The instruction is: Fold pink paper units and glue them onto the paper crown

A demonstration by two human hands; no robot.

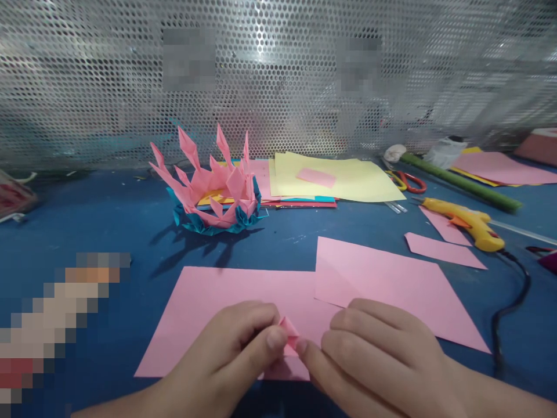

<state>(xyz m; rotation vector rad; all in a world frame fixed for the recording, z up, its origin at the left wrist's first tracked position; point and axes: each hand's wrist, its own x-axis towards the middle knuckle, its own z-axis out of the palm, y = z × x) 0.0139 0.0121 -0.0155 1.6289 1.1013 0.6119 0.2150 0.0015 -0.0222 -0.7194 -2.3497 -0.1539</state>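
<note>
Between my two hands is a small folded piece of pink paper (290, 332), its tip pointing up. My left hand (237, 342) pinches it between thumb and index finger. From the other side, my right hand (383, 348) presses on its lower edge with the thumb, the other fingers curled. Beneath the hands lies a large pink paper sheet (217, 302), overlapped on the right by another pink sheet (374, 278). Beyond them stands a ring of folded pink and blue paper (217, 197) with tall pointed pink pieces around it.
At right lie a yellow glue gun (472, 220) with a black cord, pink paper strips (444, 249), scissors (411, 183) and a green stem-like stick (465, 183). Yellow sheets (348, 177) top a paper stack. A perforated metal panel (278, 110) closes the back. A blurred-out area (56, 319) is at left.
</note>
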